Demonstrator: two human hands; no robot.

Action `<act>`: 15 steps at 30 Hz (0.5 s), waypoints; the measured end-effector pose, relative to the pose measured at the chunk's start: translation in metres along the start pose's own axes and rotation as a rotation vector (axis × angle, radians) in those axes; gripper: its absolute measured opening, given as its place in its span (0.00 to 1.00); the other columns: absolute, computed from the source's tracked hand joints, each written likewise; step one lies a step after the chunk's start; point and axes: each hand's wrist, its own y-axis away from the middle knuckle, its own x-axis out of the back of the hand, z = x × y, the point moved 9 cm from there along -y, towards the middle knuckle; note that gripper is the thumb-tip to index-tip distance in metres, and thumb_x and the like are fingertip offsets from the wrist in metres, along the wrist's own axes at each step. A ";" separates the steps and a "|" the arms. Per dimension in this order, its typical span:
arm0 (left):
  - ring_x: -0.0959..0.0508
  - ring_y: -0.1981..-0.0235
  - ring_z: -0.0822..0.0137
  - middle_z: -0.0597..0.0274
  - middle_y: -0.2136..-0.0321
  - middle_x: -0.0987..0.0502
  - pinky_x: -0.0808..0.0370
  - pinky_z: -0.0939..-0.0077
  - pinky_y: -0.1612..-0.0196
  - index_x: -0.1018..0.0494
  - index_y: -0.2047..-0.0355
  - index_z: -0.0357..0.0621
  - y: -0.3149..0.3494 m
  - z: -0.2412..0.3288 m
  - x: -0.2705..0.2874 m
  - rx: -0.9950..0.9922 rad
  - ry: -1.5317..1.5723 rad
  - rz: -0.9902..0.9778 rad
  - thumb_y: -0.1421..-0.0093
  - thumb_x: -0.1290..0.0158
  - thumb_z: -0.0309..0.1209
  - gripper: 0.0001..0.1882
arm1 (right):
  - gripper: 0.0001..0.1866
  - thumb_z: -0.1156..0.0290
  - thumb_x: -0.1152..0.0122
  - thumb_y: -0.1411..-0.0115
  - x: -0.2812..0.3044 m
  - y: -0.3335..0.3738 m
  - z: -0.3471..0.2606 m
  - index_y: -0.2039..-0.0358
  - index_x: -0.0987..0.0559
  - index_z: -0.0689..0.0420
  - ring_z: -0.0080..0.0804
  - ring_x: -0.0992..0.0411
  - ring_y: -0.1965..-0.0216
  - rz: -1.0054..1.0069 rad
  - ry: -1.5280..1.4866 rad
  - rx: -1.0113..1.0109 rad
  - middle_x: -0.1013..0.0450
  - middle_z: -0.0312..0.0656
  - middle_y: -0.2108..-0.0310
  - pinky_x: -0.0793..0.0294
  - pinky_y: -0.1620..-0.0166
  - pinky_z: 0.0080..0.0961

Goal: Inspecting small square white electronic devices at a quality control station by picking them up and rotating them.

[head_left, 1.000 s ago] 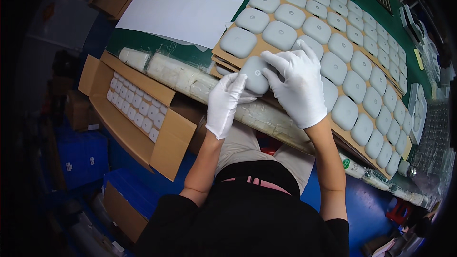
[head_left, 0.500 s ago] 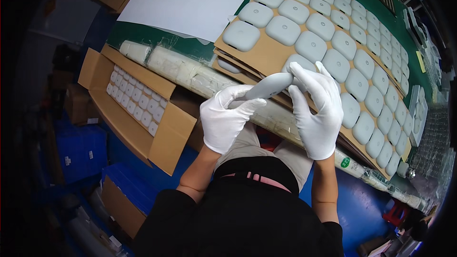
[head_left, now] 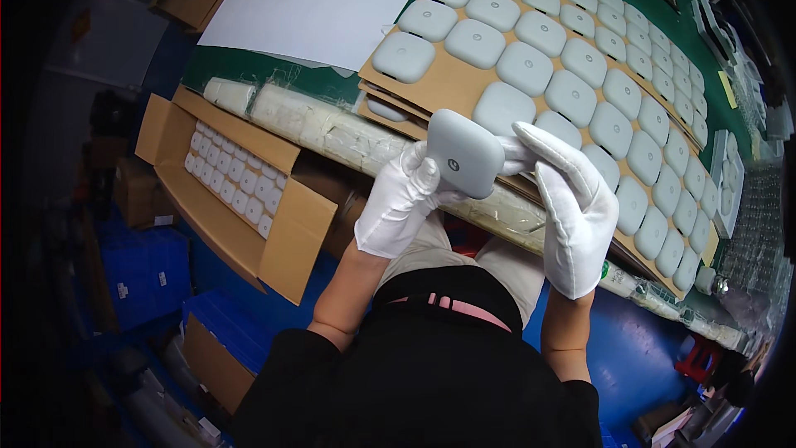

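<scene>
A pale grey rounded-square plastic case (head_left: pixel 466 158) with a small round mark on its face is held up, tilted, in front of my waist. My left hand (head_left: pixel 398 199), in a white glove, pinches its left side, with the thumb near the face and other fingers behind. My right hand (head_left: pixel 576 207), also gloved, is at the case's right edge. Its fingers are stretched out and apart, some tips reaching that edge; whether they press on it is hard to see. Many similar cases lie in rows on cardboard sheets (head_left: pixel 444 87) just beyond my hands.
An open cardboard box (head_left: pixel 298 236) with rows of similar, smaller-looking cases stands at the left. A plastic-wrapped roll (head_left: pixel 323 124) runs along the front of the green table (head_left: pixel 323 93). White paper sheets (head_left: pixel 307 21) lie at the back left. Blue-covered boxes (head_left: pixel 149 270) stand lower left.
The case has turned from nearly edge-on to show its marked face. My right hand has shifted slightly right, its fingers straighter. The view has shifted a little.
</scene>
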 end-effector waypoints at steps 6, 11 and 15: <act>0.19 0.63 0.68 0.56 0.57 0.23 0.18 0.78 0.63 0.33 0.45 0.38 0.007 -0.029 -0.015 0.251 0.282 -0.070 0.31 0.49 0.38 0.20 | 0.18 0.82 0.49 0.37 0.010 0.001 -0.001 0.47 0.22 0.65 0.29 0.23 0.54 0.037 0.003 0.041 0.22 0.47 0.50 0.27 0.44 0.23; 0.19 0.64 0.70 0.58 0.57 0.22 0.19 0.81 0.67 0.33 0.43 0.42 0.014 -0.045 -0.033 0.441 0.682 -0.100 0.30 0.51 0.39 0.20 | 0.19 0.81 0.48 0.37 0.013 0.003 -0.004 0.46 0.23 0.65 0.30 0.23 0.54 0.059 -0.017 0.029 0.22 0.47 0.51 0.27 0.44 0.24; 0.20 0.65 0.69 0.59 0.56 0.22 0.20 0.83 0.71 0.33 0.42 0.45 0.017 -0.047 -0.044 0.497 0.769 -0.115 0.30 0.51 0.39 0.20 | 0.19 0.80 0.47 0.37 0.015 0.005 -0.004 0.45 0.23 0.65 0.30 0.22 0.54 0.075 -0.037 0.027 0.21 0.46 0.53 0.27 0.44 0.24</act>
